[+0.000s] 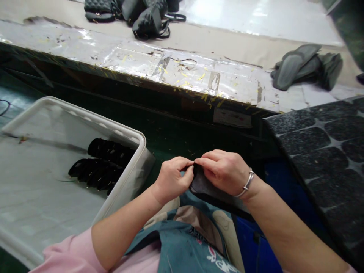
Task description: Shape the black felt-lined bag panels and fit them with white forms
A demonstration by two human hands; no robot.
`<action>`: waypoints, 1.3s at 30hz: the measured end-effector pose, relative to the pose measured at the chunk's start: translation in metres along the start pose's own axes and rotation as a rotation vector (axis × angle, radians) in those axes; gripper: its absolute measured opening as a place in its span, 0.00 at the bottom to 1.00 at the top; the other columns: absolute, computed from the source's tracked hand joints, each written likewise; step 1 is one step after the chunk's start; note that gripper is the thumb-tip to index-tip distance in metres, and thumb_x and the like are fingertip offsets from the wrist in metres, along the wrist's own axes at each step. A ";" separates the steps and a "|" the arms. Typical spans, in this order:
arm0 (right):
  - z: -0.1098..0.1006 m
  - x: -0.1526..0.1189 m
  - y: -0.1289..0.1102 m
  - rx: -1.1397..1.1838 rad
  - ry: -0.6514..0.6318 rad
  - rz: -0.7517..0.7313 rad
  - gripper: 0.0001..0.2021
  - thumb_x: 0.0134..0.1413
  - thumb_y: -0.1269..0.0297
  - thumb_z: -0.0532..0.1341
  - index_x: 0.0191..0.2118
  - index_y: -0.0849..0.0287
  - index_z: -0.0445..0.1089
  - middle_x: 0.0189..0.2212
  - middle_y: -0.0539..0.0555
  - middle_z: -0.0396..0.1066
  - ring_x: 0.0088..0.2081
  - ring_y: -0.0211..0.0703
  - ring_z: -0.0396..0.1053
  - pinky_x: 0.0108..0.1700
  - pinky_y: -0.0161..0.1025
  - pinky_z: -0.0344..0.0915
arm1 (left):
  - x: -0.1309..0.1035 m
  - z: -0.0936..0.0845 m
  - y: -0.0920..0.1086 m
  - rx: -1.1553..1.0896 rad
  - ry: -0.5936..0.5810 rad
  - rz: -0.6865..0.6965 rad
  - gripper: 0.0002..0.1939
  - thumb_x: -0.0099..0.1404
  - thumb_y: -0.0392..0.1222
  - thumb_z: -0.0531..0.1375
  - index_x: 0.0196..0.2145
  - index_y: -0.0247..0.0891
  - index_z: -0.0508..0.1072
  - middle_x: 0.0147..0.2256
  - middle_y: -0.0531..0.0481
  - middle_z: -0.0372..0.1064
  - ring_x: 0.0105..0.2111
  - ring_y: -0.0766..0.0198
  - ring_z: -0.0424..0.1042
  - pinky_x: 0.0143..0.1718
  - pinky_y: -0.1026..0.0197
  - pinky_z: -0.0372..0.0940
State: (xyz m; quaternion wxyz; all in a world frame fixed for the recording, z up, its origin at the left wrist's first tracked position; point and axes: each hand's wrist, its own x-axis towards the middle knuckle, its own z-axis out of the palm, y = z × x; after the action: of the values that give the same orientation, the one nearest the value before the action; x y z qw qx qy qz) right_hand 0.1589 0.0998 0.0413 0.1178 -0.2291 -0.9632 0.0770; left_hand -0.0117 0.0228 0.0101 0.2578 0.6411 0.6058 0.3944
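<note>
Piece (213, 189) — dark-edged, grey-faced — between both hands (176, 178).

- A grey piece (209, 185), flat and long, with a dull face and a black edge (217, 201) along its lower side.
- Its near-left end narrows to a dark tip, pinched between the left fingers (186, 167) and the right fingers (206, 163), which nearly meet there.
- From the fingertips it slants down and to the right, passing beneath the right fingers and palm.
- Its far end is hidden below the right wrist.
</note>
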 end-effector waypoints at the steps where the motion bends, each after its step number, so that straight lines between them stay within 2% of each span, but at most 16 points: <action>1: -0.002 0.001 0.001 -0.024 -0.007 -0.027 0.10 0.56 0.70 0.56 0.41 0.56 0.73 0.34 0.51 0.73 0.34 0.40 0.68 0.31 0.36 0.62 | -0.001 0.000 -0.001 -0.037 0.007 -0.012 0.09 0.59 0.32 0.57 0.35 0.34 0.76 0.32 0.47 0.75 0.32 0.65 0.73 0.35 0.65 0.68; 8: 0.000 0.002 0.007 -0.083 0.050 -0.183 0.09 0.59 0.68 0.56 0.40 0.60 0.73 0.34 0.53 0.74 0.33 0.39 0.68 0.33 0.35 0.63 | -0.005 0.004 -0.008 -0.196 0.061 -0.021 0.09 0.57 0.31 0.58 0.33 0.34 0.78 0.32 0.45 0.75 0.33 0.64 0.74 0.36 0.64 0.69; 11: 0.006 0.001 0.003 -0.055 0.072 -0.135 0.07 0.58 0.69 0.57 0.38 0.61 0.72 0.34 0.54 0.74 0.33 0.39 0.69 0.35 0.35 0.64 | -0.005 0.004 -0.009 -0.206 0.050 -0.020 0.09 0.58 0.31 0.58 0.34 0.34 0.78 0.32 0.45 0.74 0.32 0.65 0.73 0.35 0.64 0.69; 16: 0.012 0.000 -0.002 0.061 0.079 0.043 0.06 0.58 0.69 0.57 0.35 0.61 0.72 0.33 0.54 0.73 0.35 0.40 0.69 0.38 0.36 0.67 | -0.008 0.003 -0.010 -0.219 0.038 -0.020 0.09 0.58 0.32 0.57 0.34 0.33 0.77 0.32 0.45 0.73 0.33 0.64 0.72 0.36 0.63 0.68; 18: 0.011 -0.001 0.000 0.148 0.075 0.052 0.07 0.58 0.69 0.57 0.39 0.61 0.71 0.36 0.55 0.73 0.37 0.40 0.70 0.41 0.36 0.68 | -0.009 0.003 -0.010 -0.230 0.031 -0.031 0.10 0.58 0.32 0.57 0.35 0.34 0.77 0.33 0.44 0.73 0.34 0.64 0.72 0.37 0.63 0.68; 20: 0.008 0.000 0.004 0.199 0.043 0.016 0.12 0.57 0.71 0.57 0.47 0.61 0.69 0.41 0.56 0.73 0.41 0.40 0.70 0.43 0.36 0.68 | -0.009 0.002 -0.010 -0.250 0.025 -0.050 0.10 0.58 0.32 0.57 0.36 0.34 0.77 0.34 0.45 0.73 0.34 0.64 0.72 0.38 0.62 0.67; 22: 0.005 0.001 0.007 0.192 0.007 -0.023 0.15 0.57 0.72 0.56 0.50 0.59 0.68 0.43 0.56 0.73 0.42 0.41 0.71 0.43 0.36 0.69 | -0.007 0.000 -0.010 -0.274 0.010 -0.109 0.10 0.58 0.34 0.57 0.35 0.35 0.77 0.33 0.46 0.73 0.34 0.64 0.72 0.37 0.62 0.67; 25: 0.004 0.001 0.006 0.164 0.011 -0.040 0.11 0.57 0.71 0.56 0.43 0.57 0.72 0.39 0.55 0.73 0.38 0.40 0.71 0.39 0.36 0.69 | 0.000 -0.002 -0.012 -0.368 -0.056 -0.300 0.08 0.59 0.39 0.59 0.30 0.34 0.76 0.29 0.48 0.72 0.31 0.64 0.71 0.33 0.63 0.65; 28: 0.008 -0.001 0.002 0.186 0.059 -0.003 0.09 0.57 0.72 0.56 0.40 0.58 0.73 0.37 0.56 0.73 0.36 0.40 0.70 0.38 0.36 0.69 | 0.008 -0.003 -0.015 -0.594 -0.160 -0.457 0.09 0.58 0.42 0.60 0.28 0.33 0.74 0.26 0.51 0.70 0.28 0.66 0.69 0.31 0.64 0.63; 33: 0.008 -0.006 0.002 0.273 0.074 -0.007 0.10 0.57 0.74 0.56 0.41 0.59 0.72 0.38 0.56 0.73 0.38 0.40 0.70 0.39 0.37 0.69 | 0.015 0.001 -0.016 -0.855 -0.264 -0.557 0.08 0.55 0.41 0.62 0.32 0.34 0.72 0.28 0.52 0.69 0.30 0.68 0.68 0.33 0.66 0.61; 36: 0.006 -0.008 0.005 0.304 0.032 -0.027 0.11 0.57 0.75 0.56 0.42 0.58 0.72 0.40 0.56 0.73 0.40 0.41 0.70 0.40 0.38 0.70 | 0.016 0.003 -0.017 -0.886 -0.275 -0.584 0.08 0.55 0.41 0.63 0.32 0.35 0.71 0.29 0.52 0.68 0.30 0.68 0.67 0.33 0.66 0.60; 39: 0.007 -0.012 0.005 0.384 0.032 0.076 0.10 0.57 0.73 0.57 0.43 0.57 0.72 0.41 0.55 0.73 0.41 0.40 0.70 0.42 0.39 0.70 | 0.018 0.003 -0.016 -0.877 -0.284 -0.604 0.07 0.54 0.39 0.63 0.31 0.34 0.71 0.29 0.53 0.67 0.30 0.69 0.66 0.32 0.67 0.59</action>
State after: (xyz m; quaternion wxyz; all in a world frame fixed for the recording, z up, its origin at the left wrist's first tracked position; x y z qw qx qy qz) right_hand 0.1696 0.0985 0.0313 0.1716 -0.2400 -0.9195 0.2599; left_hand -0.0190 0.0429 -0.0007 0.6818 0.3180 0.5010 0.4279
